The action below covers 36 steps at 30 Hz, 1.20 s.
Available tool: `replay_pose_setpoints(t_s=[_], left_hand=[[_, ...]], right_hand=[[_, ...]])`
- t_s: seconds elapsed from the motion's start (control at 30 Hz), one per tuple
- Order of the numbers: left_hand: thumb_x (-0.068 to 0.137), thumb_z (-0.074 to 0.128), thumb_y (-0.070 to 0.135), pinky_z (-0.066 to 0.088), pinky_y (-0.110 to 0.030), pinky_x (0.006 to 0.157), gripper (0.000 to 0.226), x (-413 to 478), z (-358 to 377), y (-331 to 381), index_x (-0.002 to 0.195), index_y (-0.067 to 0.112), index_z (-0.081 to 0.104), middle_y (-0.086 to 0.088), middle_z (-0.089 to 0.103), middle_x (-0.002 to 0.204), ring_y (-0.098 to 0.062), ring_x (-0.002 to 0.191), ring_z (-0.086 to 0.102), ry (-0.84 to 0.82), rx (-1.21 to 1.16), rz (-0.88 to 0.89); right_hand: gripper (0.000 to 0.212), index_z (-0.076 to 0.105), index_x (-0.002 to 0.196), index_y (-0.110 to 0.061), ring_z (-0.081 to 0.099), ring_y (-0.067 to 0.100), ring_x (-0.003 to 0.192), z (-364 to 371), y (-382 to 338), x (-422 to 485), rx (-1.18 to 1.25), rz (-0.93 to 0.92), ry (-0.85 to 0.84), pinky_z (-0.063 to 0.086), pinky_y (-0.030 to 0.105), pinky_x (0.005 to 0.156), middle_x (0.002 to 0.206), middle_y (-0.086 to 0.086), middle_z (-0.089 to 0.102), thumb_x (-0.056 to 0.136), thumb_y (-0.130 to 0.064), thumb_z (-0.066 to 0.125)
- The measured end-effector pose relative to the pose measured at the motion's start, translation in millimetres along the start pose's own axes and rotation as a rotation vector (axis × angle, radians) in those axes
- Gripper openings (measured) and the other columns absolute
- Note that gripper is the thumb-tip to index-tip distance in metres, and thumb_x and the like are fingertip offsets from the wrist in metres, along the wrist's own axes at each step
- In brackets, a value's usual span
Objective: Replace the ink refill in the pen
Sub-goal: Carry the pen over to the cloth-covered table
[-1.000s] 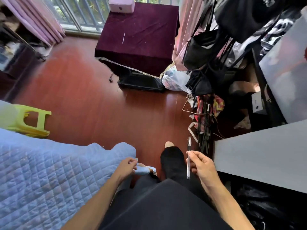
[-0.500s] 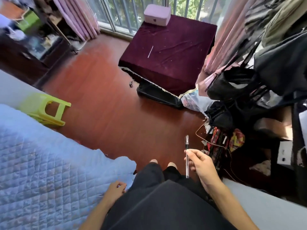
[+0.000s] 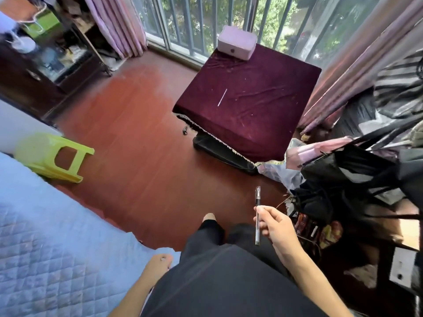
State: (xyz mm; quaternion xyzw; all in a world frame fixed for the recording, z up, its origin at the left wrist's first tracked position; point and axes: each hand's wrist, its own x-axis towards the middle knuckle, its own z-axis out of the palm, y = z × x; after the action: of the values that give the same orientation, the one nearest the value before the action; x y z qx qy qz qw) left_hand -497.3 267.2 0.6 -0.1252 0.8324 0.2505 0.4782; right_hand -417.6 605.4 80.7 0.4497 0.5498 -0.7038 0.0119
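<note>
My right hand (image 3: pixel 275 227) holds a clear pen (image 3: pixel 257 202) with a black grip upright, pinched between thumb and fingers above my knees. A thin white ink refill (image 3: pixel 222 97) lies on the dark red cloth of a low table (image 3: pixel 263 115) ahead, well out of reach of both hands. My left hand (image 3: pixel 158 267) rests on the edge of the blue quilt beside my thigh; its fingers are curled under and mostly hidden, and I see nothing in it.
A pink box (image 3: pixel 237 42) sits at the table's far edge by the barred window. A yellow-green plastic stool (image 3: pixel 52 156) stands left beside the blue quilted bed (image 3: pixel 45 248). Black bags and clutter (image 3: pixel 343 179) crowd the right. Red-brown floor (image 3: pixel 137 133) lies between.
The view has tilted up toward the window and table. My left hand let go of the blue cloth and moved back beside my thigh. My right hand keeps the pen upright.
</note>
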Motion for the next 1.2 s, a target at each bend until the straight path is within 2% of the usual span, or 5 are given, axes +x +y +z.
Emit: replay_pose_setpoints(t_s=[0.1,0.23,0.53,0.97,1.2], left_hand=[[0.101,0.053,0.010,0.041,-0.022,0.048,0.021,28.9,-20.9,45.6,0.083,0.008,0.065,-0.007,0.062,0.070,-0.016,0.052,0.053,-0.012,-0.127,-0.005],[0.103,0.053,0.012,0.041,-0.018,0.045,0.018,65.0,-53.2,127.4,0.092,0.010,0.067,-0.005,0.065,0.073,-0.013,0.051,0.054,-0.020,-0.188,0.085],[0.103,0.055,0.012,0.041,-0.020,0.047,0.013,129.0,-89.9,246.2,0.097,0.009,0.066,-0.005,0.066,0.075,-0.012,0.052,0.055,-0.020,-0.083,0.122],[0.101,0.055,0.005,0.036,-0.013,0.037,0.014,185.1,-171.4,307.9,0.095,0.005,0.068,-0.001,0.064,0.067,-0.006,0.041,0.048,0.013,0.043,-0.023],[0.099,0.057,0.010,0.041,-0.013,0.049,0.017,247.5,-230.4,369.4,0.090,0.012,0.071,0.001,0.069,0.075,-0.012,0.058,0.056,-0.064,0.232,0.042]], right_hand=[[0.026,0.083,0.086,-0.029,0.058,-0.002,0.055,9.6,-19.4,24.7,-0.008,-0.010,0.019,0.044,0.011,0.051,0.070,-0.005,0.073,0.105,-0.022,0.068],[0.020,0.082,0.092,-0.021,0.057,-0.001,0.056,17.2,-45.2,62.2,-0.023,-0.006,0.038,0.044,0.012,0.052,0.071,-0.006,0.072,0.106,-0.020,0.067],[0.014,0.080,0.097,-0.020,0.057,-0.002,0.055,15.2,-101.3,180.5,-0.048,0.018,0.115,0.044,0.011,0.053,0.074,-0.006,0.072,0.105,-0.023,0.068],[0.015,0.079,0.094,-0.018,0.060,-0.005,0.054,41.8,-191.7,302.3,-0.056,0.040,0.126,0.046,0.007,0.054,0.069,-0.012,0.074,0.105,-0.021,0.069],[0.015,0.080,0.095,-0.019,0.062,-0.005,0.056,79.4,-224.6,335.9,0.003,0.059,0.238,0.047,0.007,0.054,0.071,-0.010,0.075,0.105,-0.023,0.069]])
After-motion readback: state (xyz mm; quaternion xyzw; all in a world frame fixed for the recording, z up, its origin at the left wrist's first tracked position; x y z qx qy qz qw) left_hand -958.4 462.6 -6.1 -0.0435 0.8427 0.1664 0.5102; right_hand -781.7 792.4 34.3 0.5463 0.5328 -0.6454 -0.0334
